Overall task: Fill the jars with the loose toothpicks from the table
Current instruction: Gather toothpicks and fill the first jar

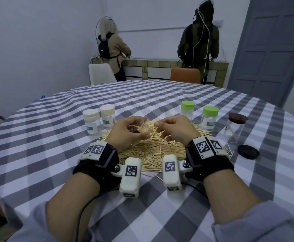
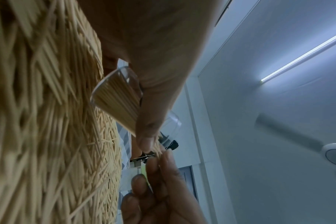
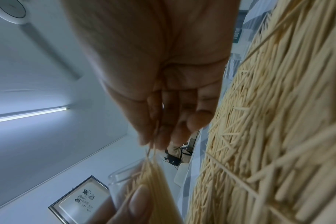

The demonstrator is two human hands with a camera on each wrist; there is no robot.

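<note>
1. Head view gives me the whole round table (image 1: 55, 119) under its grey-and-white checked cloth, with a broad pile of toothpicks (image 1: 151, 151) at the centre, between my two wrists.
2. My left hand (image 1: 125, 131) is curled round a clear jar (image 1: 142, 126), tipped on its side above the pile with its mouth pointing toward 3 o'clock.
3. Left wrist view shows that jar (image 2: 117, 98) already packed with toothpicks lying lengthwise, my thumb (image 2: 148, 128) pressed along its wall.
4. My right hand (image 1: 174, 128) sits at 3 o'clock of the jar mouth, fingers closed in a pinch on a small bundle of toothpicks (image 3: 153, 151); the right wrist view shows the bundle running from the fingertips toward the jar opening (image 3: 125, 174).
5. At 11 o'clock of the pile stand two jars with cream lids (image 1: 99, 117), side by side and upright.
6. At 1 o'clock stand two jars with green lids (image 1: 199, 114), also upright, near the pile's edge.
7. At 3 o'clock a clear jar with a dark brown lid (image 1: 234, 128) holds a few leaning toothpicks; a loose dark lid (image 1: 248, 151) lies flat on the cloth just nearer to me.
8. At 12 o'clock, well beyond the table, two people (image 1: 197, 42) stand at a counter with their backs to me.
</note>
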